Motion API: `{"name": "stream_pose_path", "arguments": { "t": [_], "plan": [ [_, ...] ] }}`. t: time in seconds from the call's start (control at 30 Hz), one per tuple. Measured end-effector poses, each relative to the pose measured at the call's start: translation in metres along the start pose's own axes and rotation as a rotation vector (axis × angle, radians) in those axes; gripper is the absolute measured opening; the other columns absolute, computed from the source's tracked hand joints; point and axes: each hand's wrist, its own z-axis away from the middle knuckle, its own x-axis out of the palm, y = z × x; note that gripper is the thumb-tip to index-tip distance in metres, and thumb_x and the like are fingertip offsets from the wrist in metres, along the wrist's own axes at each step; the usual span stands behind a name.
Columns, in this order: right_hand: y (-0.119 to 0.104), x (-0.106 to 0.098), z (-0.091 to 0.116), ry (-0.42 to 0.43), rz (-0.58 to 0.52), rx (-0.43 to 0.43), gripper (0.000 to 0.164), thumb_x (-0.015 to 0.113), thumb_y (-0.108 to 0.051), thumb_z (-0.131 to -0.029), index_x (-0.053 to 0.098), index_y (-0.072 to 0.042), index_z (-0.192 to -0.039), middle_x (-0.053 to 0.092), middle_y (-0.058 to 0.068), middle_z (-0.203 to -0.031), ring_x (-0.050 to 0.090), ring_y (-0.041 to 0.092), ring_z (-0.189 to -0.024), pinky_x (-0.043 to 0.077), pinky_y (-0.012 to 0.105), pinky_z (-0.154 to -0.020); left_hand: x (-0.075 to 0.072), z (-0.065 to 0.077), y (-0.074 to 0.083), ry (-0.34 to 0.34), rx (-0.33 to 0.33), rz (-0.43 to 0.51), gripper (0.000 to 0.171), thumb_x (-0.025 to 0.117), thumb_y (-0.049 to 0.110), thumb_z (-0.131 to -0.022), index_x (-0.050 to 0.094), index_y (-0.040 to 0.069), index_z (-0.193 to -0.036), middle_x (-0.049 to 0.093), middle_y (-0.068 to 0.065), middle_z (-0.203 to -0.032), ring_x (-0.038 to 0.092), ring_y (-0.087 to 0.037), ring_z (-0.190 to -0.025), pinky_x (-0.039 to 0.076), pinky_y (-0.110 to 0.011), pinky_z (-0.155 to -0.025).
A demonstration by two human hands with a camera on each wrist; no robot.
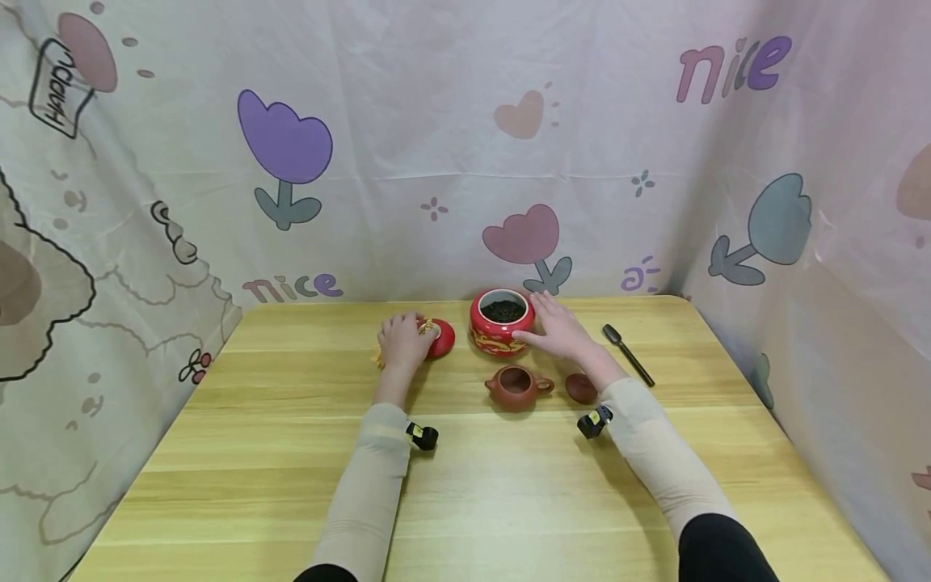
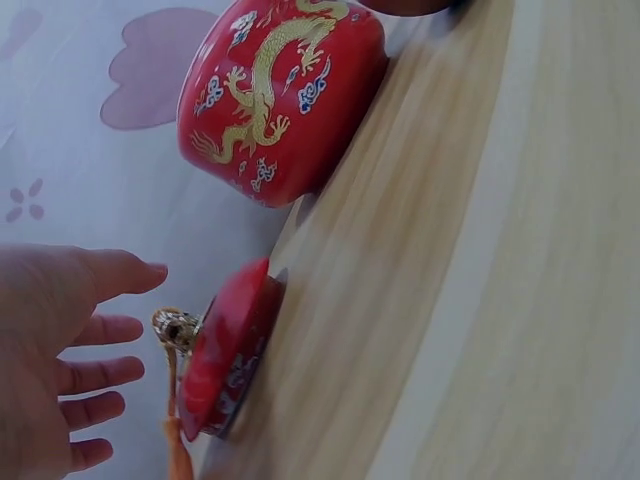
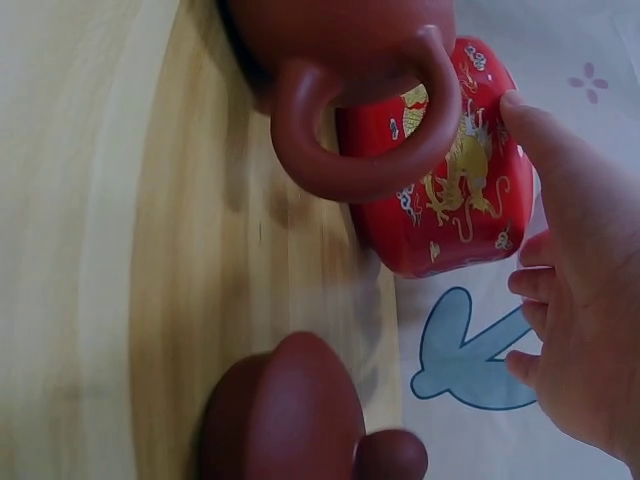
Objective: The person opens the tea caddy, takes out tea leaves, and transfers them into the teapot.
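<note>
A red jar (image 1: 496,343) with a gold dragon stands lidless at the back of the table, dark loose tea (image 1: 503,312) inside it. Its red lid (image 2: 225,350), topped by a gold knob (image 2: 175,328) with an orange tassel (image 2: 178,455), lies on the table to the left. My left hand (image 1: 403,343) is over the lid; the left wrist view shows its fingers spread, just short of the knob. My right hand (image 1: 560,327) is at the jar's right side, fingers extended, with the thumb (image 3: 540,130) right at the jar's wall.
In front of the jar sits a small brown clay teapot (image 1: 513,394), uncovered, its handle pointing right. The teapot's round lid (image 1: 580,388) lies beside it, below my right wrist. Farther right is a black scoop (image 1: 629,356). A printed curtain (image 1: 407,121) hangs behind the table.
</note>
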Motion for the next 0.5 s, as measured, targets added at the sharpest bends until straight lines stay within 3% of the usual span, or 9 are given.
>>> {"name": "stream_pose_path", "arguments": {
  "t": [0.23,0.5],
  "plan": [
    [0.008,-0.002,0.017,0.014,-0.004,0.010,0.093,0.051,-0.064,-0.091,0.018,-0.006,-0.156,0.014,0.013,-0.164,0.007,0.032,-0.153,0.013,0.054,-0.123,-0.008,0.002,0.005,-0.046,0.097,0.007,0.053,0.067,0.041,-0.088,0.056,0.011,-0.131,0.052,-0.018,-0.138,0.038,-0.039,-0.131,0.026,-0.056,-0.113],
    [0.021,-0.009,0.043,0.048,-0.012,0.031,0.091,0.051,-0.062,-0.092,0.017,-0.007,-0.156,0.016,0.015,-0.163,0.012,0.035,-0.152,0.013,0.054,-0.122,-0.014,0.007,0.018,-0.064,0.245,-0.085,0.060,0.063,0.049,-0.090,0.054,0.012,-0.136,0.052,-0.015,-0.141,0.039,-0.037,-0.136,0.024,-0.056,-0.116]
  ]
}}
